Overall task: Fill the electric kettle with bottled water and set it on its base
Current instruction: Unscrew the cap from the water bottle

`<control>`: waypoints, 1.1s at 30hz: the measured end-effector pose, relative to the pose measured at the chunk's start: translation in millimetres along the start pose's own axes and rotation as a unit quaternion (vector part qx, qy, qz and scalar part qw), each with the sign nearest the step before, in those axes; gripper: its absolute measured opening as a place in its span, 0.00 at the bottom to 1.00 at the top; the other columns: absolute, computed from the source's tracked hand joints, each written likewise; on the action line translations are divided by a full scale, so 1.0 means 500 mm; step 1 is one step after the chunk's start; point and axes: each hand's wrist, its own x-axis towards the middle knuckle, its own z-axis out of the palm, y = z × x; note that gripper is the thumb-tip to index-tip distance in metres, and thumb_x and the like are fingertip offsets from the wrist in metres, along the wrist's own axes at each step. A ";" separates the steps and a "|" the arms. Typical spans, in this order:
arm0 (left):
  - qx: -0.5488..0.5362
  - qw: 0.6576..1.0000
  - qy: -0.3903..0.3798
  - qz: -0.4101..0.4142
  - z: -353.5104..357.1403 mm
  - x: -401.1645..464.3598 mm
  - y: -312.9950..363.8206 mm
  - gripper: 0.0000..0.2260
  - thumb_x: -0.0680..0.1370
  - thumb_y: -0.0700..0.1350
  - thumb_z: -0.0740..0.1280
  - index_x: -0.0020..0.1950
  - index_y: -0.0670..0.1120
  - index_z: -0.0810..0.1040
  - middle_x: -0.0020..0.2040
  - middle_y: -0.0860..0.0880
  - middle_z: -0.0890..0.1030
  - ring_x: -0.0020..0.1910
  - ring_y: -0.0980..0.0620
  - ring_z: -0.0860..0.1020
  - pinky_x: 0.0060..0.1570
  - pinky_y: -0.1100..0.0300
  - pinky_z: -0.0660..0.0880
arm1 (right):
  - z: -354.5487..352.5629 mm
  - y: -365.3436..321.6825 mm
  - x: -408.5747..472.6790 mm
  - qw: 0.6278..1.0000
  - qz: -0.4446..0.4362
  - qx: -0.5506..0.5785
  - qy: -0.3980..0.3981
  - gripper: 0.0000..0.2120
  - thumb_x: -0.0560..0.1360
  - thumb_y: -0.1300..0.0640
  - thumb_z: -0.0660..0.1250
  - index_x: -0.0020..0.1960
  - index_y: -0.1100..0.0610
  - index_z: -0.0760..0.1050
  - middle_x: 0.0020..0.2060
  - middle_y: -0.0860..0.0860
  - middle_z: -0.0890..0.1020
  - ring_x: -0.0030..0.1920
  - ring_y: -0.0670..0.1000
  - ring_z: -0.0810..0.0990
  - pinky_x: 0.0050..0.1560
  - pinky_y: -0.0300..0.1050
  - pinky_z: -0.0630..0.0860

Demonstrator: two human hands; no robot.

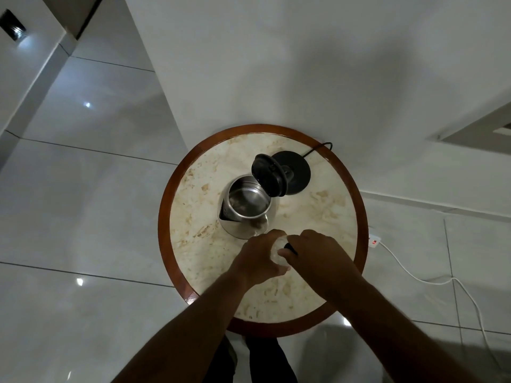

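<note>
Left hand (258, 257) wrapped around clear plastic water bottle (277, 251), mostly hidden. Right hand (315, 254) pinching its dark cap (290, 247), partly covered. Just beyond: open stainless steel kettle (246, 210), lid up; round black base (297, 168) behind it, partly blocked.

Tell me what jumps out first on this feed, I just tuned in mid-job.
The steel kettle stands mid-table with its black lid flipped open, off its black base, which sits just behind it to the right. In front of it, both hands meet on a clear water bottle: left hand around the body, right hand at the dark cap. The round marble table fills the centre.
</note>
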 end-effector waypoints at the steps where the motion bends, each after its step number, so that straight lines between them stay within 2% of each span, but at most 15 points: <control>1: 0.002 1.000 -0.002 0.004 0.000 0.001 -0.002 0.26 0.65 0.47 0.78 0.61 0.50 0.74 0.54 0.52 0.82 0.51 0.52 0.80 0.51 0.51 0.79 | 0.003 -0.002 0.000 0.999 -0.029 -0.035 0.006 0.10 0.77 0.50 0.66 0.51 0.56 0.78 0.41 0.55 0.79 0.38 0.52 0.77 0.36 0.46 0.75; 4: 0.007 1.000 0.002 0.011 0.005 0.006 -0.011 0.24 0.65 0.47 0.77 0.58 0.52 0.75 0.52 0.54 0.83 0.49 0.54 0.81 0.48 0.53 0.81 | 0.008 -0.003 -0.005 0.991 -0.095 -0.090 -0.028 0.15 0.69 0.59 0.75 0.54 0.59 0.78 0.44 0.57 0.80 0.39 0.51 0.77 0.36 0.42 0.73; 6: 0.001 1.000 0.004 0.005 0.005 0.007 -0.017 0.22 0.66 0.48 0.77 0.58 0.55 0.74 0.51 0.56 0.82 0.48 0.57 0.81 0.47 0.58 0.80 | 0.003 0.002 -0.009 0.986 -0.140 -0.086 -0.004 0.18 0.61 0.65 0.78 0.50 0.59 0.79 0.44 0.59 0.81 0.40 0.54 0.79 0.33 0.44 0.77; 9: 0.007 1.000 -0.001 0.008 0.005 0.009 -0.026 0.22 0.68 0.50 0.76 0.60 0.54 0.74 0.51 0.57 0.82 0.48 0.57 0.81 0.46 0.62 0.80 | -0.006 0.007 -0.007 0.969 -0.223 -0.100 -0.025 0.16 0.63 0.67 0.76 0.49 0.59 0.80 0.49 0.60 0.80 0.46 0.58 0.79 0.35 0.49 0.81; 11: -0.002 1.000 -0.007 0.009 0.005 0.008 -0.026 0.26 0.67 0.51 0.77 0.62 0.54 0.74 0.53 0.56 0.82 0.50 0.58 0.81 0.48 0.61 0.80 | -0.018 0.017 -0.007 0.964 -0.244 -0.102 -0.029 0.15 0.64 0.66 0.77 0.48 0.59 0.80 0.50 0.60 0.81 0.47 0.58 0.79 0.35 0.48 0.81; 13: -0.012 1.000 -0.012 0.010 0.006 0.007 -0.025 0.28 0.65 0.53 0.76 0.63 0.54 0.73 0.54 0.56 0.82 0.51 0.58 0.80 0.50 0.60 0.80 | -0.026 0.026 -0.014 0.964 -0.253 -0.085 -0.018 0.18 0.61 0.66 0.79 0.49 0.58 0.80 0.50 0.59 0.81 0.46 0.56 0.80 0.36 0.45 0.81; 15: -0.019 1.000 -0.016 0.011 0.008 0.007 -0.026 0.27 0.64 0.55 0.75 0.62 0.55 0.73 0.53 0.57 0.82 0.51 0.59 0.81 0.50 0.59 0.80 | -0.024 0.028 -0.021 0.972 -0.223 -0.069 -0.004 0.29 0.61 0.60 0.80 0.60 0.56 0.76 0.54 0.58 0.80 0.48 0.55 0.80 0.38 0.44 0.80; 17: -0.017 1.000 -0.012 0.013 0.010 0.009 -0.029 0.28 0.64 0.55 0.77 0.61 0.55 0.73 0.53 0.56 0.82 0.52 0.58 0.80 0.52 0.57 0.80 | -0.018 0.026 -0.022 0.987 -0.155 -0.045 0.014 0.38 0.64 0.46 0.78 0.69 0.53 0.65 0.57 0.55 0.78 0.49 0.52 0.78 0.40 0.44 0.78; 19: -0.006 1.000 -0.008 0.012 0.011 0.011 -0.032 0.29 0.65 0.57 0.77 0.62 0.56 0.71 0.54 0.57 0.81 0.53 0.57 0.80 0.52 0.56 0.80 | -0.015 0.015 -0.016 0.996 -0.087 -0.022 0.002 0.32 0.69 0.39 0.71 0.67 0.53 0.68 0.51 0.52 0.79 0.44 0.50 0.78 0.39 0.41 0.74; 21: -0.006 1.000 -0.010 0.006 0.011 0.013 -0.032 0.29 0.64 0.54 0.77 0.63 0.59 0.70 0.54 0.57 0.81 0.52 0.57 0.80 0.50 0.55 0.81 | -0.009 0.002 -0.009 0.992 -0.109 -0.065 -0.002 0.17 0.74 0.49 0.70 0.59 0.55 0.74 0.45 0.52 0.80 0.42 0.50 0.77 0.38 0.42 0.73; 22: -0.008 1.000 -0.013 0.004 0.011 0.012 -0.034 0.30 0.64 0.52 0.77 0.63 0.60 0.70 0.54 0.57 0.81 0.52 0.57 0.80 0.49 0.54 0.81 | -0.009 -0.005 -0.008 0.990 -0.120 -0.074 -0.013 0.14 0.74 0.56 0.70 0.58 0.58 0.76 0.46 0.55 0.80 0.42 0.51 0.78 0.39 0.43 0.73; 25: -0.014 1.000 -0.011 -0.003 0.009 0.011 -0.039 0.30 0.65 0.52 0.77 0.64 0.58 0.70 0.57 0.55 0.81 0.53 0.57 0.80 0.51 0.53 0.81 | -0.015 -0.010 -0.009 0.990 -0.130 -0.046 -0.007 0.16 0.66 0.64 0.77 0.52 0.62 0.79 0.46 0.59 0.81 0.41 0.54 0.80 0.36 0.44 0.77; 27: -0.027 0.999 -0.015 -0.008 0.008 0.010 -0.040 0.31 0.66 0.54 0.77 0.65 0.57 0.69 0.58 0.55 0.81 0.55 0.57 0.80 0.52 0.53 0.80 | -0.025 -0.009 -0.009 0.985 -0.169 -0.032 -0.009 0.16 0.65 0.65 0.78 0.51 0.61 0.79 0.49 0.60 0.81 0.42 0.55 0.80 0.35 0.45 0.80; 29: -0.031 0.999 -0.018 -0.003 0.003 0.006 -0.036 0.32 0.64 0.55 0.78 0.65 0.58 0.69 0.58 0.56 0.81 0.55 0.58 0.79 0.54 0.55 0.79 | -0.034 0.011 -0.003 0.985 -0.173 -0.022 -0.003 0.16 0.69 0.63 0.74 0.56 0.58 0.78 0.50 0.57 0.80 0.45 0.52 0.78 0.40 0.44 0.80; 33: -0.028 1.000 -0.011 0.005 0.000 0.001 -0.037 0.33 0.63 0.52 0.81 0.65 0.55 0.72 0.58 0.56 0.80 0.56 0.57 0.78 0.57 0.58 0.76 | 0.000 0.112 0.022 0.996 -0.024 0.076 0.043 0.18 0.73 0.59 0.70 0.62 0.59 0.74 0.51 0.55 0.79 0.49 0.51 0.76 0.51 0.40 0.71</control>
